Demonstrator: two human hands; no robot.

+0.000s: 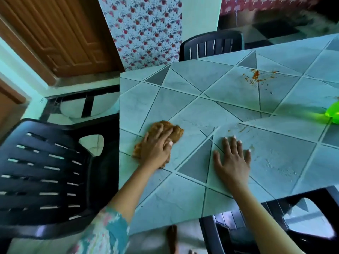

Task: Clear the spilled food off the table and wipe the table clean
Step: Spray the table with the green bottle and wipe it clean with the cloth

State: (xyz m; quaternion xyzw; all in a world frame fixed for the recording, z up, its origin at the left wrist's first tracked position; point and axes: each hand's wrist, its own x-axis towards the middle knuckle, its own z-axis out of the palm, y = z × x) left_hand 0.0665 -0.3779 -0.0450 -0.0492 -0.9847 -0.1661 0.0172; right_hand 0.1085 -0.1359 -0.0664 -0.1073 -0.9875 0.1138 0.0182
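Wiping: our left hand presses the brown cloth flat, fingers straight, gripping nothing; right hand splayed on the counter to brace; orange spill sits unwiped at 1 o'clock.

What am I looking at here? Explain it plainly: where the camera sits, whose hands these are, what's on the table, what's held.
There is no machine here. A person is cleaning a table, and the single picture comes from a camera worn on their head, looking down at their own hands. The left hand presses flat on a crumpled brown cloth near the table's left edge. The right hand lies flat, fingers spread, on the tile-patterned table and holds nothing. Spilled food shows as an orange-red smear on the far side and fainter streaks just beyond the right hand. A bright green object is cut off at the right edge, and I cannot tell what it is. A dark plastic chair stands at the left.
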